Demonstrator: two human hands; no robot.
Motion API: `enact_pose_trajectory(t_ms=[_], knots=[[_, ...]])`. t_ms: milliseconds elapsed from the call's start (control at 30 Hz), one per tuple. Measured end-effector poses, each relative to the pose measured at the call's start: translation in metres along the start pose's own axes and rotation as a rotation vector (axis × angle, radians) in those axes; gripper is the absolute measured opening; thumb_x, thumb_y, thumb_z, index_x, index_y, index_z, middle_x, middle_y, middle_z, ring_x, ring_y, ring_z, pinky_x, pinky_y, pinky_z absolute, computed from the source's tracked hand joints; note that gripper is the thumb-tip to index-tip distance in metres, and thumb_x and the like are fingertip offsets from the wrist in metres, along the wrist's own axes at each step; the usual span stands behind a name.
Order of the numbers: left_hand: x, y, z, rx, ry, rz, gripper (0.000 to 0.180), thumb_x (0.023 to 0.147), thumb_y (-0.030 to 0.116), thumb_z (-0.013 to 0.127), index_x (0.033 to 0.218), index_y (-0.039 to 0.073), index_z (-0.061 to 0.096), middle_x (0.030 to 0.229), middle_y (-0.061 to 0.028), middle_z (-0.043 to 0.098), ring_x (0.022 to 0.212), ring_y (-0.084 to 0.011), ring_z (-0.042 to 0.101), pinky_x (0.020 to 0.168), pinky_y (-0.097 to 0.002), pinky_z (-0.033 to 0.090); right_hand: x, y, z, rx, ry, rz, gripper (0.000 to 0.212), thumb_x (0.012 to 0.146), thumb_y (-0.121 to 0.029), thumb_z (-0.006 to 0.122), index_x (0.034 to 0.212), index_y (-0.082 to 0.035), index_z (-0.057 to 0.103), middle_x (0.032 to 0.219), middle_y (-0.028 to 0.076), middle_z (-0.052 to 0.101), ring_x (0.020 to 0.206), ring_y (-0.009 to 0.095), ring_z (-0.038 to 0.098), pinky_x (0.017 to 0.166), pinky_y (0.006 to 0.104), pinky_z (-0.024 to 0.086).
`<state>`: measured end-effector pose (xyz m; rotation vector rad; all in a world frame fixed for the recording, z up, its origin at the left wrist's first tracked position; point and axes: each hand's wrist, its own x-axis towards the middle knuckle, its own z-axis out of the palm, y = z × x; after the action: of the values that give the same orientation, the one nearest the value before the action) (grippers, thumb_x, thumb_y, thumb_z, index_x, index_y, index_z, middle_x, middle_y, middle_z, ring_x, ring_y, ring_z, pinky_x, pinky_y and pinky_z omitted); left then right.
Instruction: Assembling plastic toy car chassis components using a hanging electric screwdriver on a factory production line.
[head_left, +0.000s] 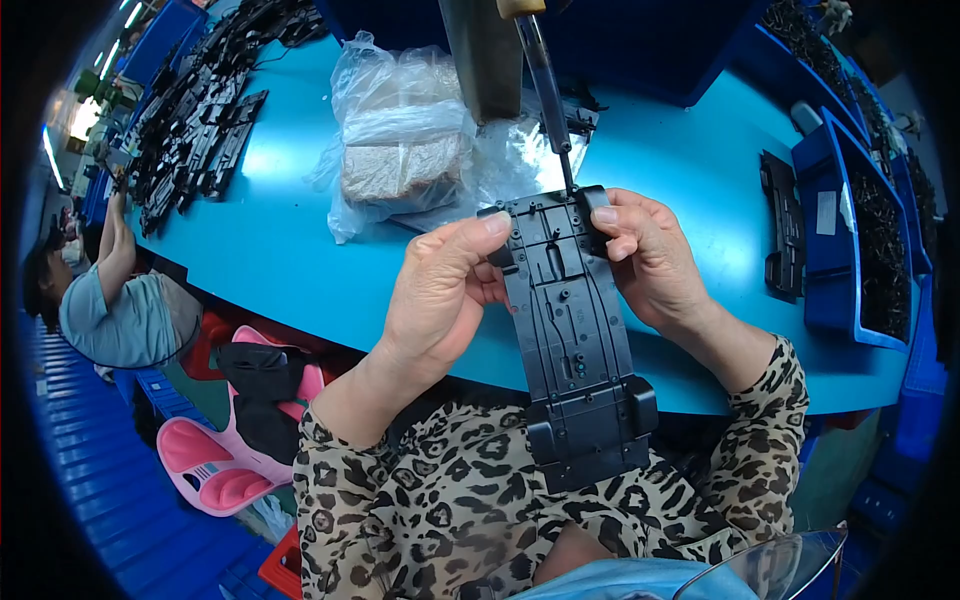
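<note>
A long black plastic toy-car chassis [560, 345] lies tilted between my hands, its ribbed, screw-hole side facing up and its near end over my lap. My left hand [435, 285] grips its far left corner, thumb on top. My right hand [655, 255] pinches the far right corner by the wheel arch. A hanging screwdriver [543, 90] with a thin dark bit comes down from above. Its tip meets the far edge of the chassis near my right thumb; whether it sits in a hole I cannot tell.
Beyond my left hand stands a clear plastic bag [405, 135] of wrapped goods on the blue table [285, 240]. Black parts [205, 125] are heaped far left. At right lie another black chassis [782, 225] and a blue bin [830, 265] of small dark parts. A co-worker [130, 310] sits left.
</note>
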<state>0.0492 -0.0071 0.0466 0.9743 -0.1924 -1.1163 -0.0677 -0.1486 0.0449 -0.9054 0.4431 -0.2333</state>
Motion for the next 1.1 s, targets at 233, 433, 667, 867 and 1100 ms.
enact_pose_trajectory(t_ms=[233, 433, 667, 867, 1100], knots=[[-0.0004, 0.0018, 0.0026, -0.004, 0.003, 0.009, 0.023, 0.081, 0.021, 0.051, 0.083, -0.002, 0.055, 0.071, -0.0079, 0.059, 0.056, -0.0115, 0.056, 0.049, -0.023, 0.047, -0.0002, -0.0021, 0.0002, 0.013, -0.019, -0.009, 0.017, 0.075, -0.018, 0.058, 0.079, -0.002, 0.053, 0.059, -0.006, 0.048, 0.05, 0.0, 0.046, 0.047, 0.0159, 0.037], [-0.002, 0.002, 0.002, -0.016, 0.004, 0.015, 0.023, 0.081, 0.02, 0.051, 0.083, -0.002, 0.055, 0.072, -0.0082, 0.059, 0.057, -0.0119, 0.057, 0.05, -0.0236, 0.047, -0.0009, -0.0029, 0.0024, 0.021, -0.023, -0.001, 0.016, 0.075, -0.017, 0.058, 0.078, -0.002, 0.053, 0.058, -0.006, 0.047, 0.051, 0.0, 0.046, 0.047, 0.0159, 0.038], [-0.0018, 0.0024, 0.0019, -0.014, -0.029, 0.009, 0.022, 0.081, 0.021, 0.052, 0.083, -0.001, 0.055, 0.071, -0.0076, 0.059, 0.055, -0.0112, 0.056, 0.049, -0.023, 0.046, -0.0011, -0.0039, 0.0028, 0.037, -0.025, 0.008, 0.016, 0.075, -0.016, 0.058, 0.079, -0.002, 0.054, 0.058, -0.006, 0.046, 0.05, 0.0, 0.044, 0.052, 0.0143, 0.038], [-0.001, 0.0026, 0.0026, -0.011, -0.015, -0.007, 0.022, 0.081, 0.021, 0.052, 0.081, -0.001, 0.055, 0.07, -0.007, 0.059, 0.054, -0.0111, 0.055, 0.048, -0.0226, 0.046, -0.0001, -0.0034, 0.0013, 0.06, -0.024, 0.008, 0.016, 0.074, -0.016, 0.058, 0.081, -0.001, 0.054, 0.06, -0.006, 0.047, 0.05, -0.002, 0.043, 0.052, 0.0132, 0.037], [-0.0005, 0.0029, 0.0024, -0.006, 0.007, -0.012, 0.022, 0.081, 0.021, 0.052, 0.08, -0.001, 0.056, 0.069, -0.0071, 0.059, 0.053, -0.0111, 0.055, 0.047, -0.0224, 0.045, 0.0005, -0.0036, 0.0032, 0.054, -0.008, 0.014, 0.015, 0.075, -0.015, 0.057, 0.081, -0.001, 0.054, 0.06, -0.007, 0.048, 0.049, -0.002, 0.044, 0.051, 0.013, 0.037]])
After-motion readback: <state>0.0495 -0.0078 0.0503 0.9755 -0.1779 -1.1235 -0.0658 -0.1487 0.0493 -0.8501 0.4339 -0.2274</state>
